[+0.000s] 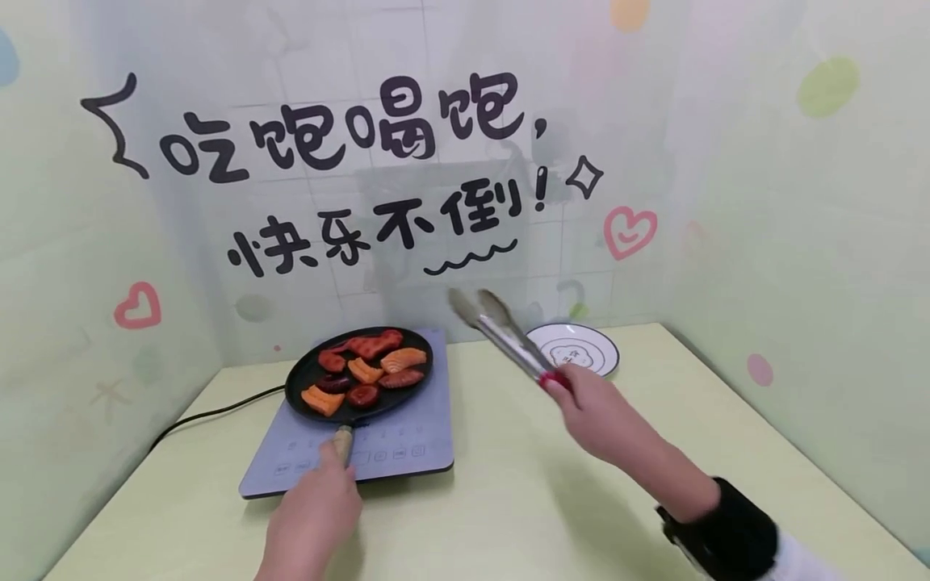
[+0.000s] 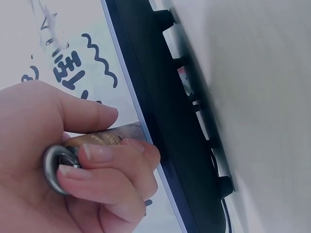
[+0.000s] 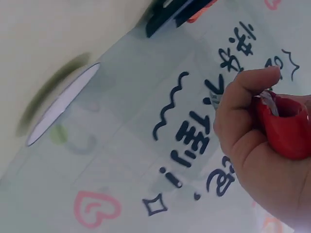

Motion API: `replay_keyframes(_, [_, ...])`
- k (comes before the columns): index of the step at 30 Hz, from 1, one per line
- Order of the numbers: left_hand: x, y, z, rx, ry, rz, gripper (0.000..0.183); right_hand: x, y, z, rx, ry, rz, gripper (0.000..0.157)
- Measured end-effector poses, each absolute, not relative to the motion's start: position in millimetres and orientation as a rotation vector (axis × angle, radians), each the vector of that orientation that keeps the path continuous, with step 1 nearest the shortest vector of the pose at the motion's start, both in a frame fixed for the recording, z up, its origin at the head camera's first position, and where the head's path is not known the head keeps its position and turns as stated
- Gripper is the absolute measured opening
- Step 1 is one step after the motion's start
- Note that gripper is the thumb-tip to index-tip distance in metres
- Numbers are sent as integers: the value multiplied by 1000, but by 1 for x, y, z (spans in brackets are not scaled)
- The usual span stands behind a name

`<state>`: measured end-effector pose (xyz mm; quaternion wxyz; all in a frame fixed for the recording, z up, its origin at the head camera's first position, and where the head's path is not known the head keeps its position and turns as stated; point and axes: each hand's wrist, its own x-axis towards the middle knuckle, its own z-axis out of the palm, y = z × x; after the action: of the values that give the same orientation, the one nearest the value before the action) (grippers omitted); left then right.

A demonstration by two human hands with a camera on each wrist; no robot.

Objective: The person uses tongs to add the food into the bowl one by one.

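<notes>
My left hand (image 1: 316, 508) grips the wooden handle (image 1: 343, 444) of a round black frying pan (image 1: 308, 375). A metal ring (image 2: 47, 170) at the handle's end shows among the fingers in the left wrist view. Several red, brown and orange food pieces (image 1: 366, 370) lie in the pan. My right hand (image 1: 606, 415) holds metal tongs (image 1: 508, 345) by their red handle (image 3: 287, 131), above the table to the right of the pan. The tong tips are apart, point up and away, and hold nothing. Below them and behind the right hand is a white plate (image 1: 610, 355).
The pan sits on a flat bluish induction cooker (image 1: 436, 403), whose control panel faces me. A black cord (image 1: 218, 411) runs from it to the left. Printed wall sheets (image 1: 407, 298) enclose the pale yellow table (image 1: 501, 452) at the back and both sides.
</notes>
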<state>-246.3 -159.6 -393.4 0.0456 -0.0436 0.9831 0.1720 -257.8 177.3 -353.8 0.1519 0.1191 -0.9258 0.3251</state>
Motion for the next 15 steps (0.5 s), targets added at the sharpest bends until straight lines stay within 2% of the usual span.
replay_keyframes(7, [-246, -162, -394, -132, 3009, 513, 58, -232, 237, -384, -5, -2806, 657, 19])
replay_keyframes(15, [-248, -161, -395, -123, 3007, 520, 58, -224, 252, -396, -55, -2874, 574, 21])
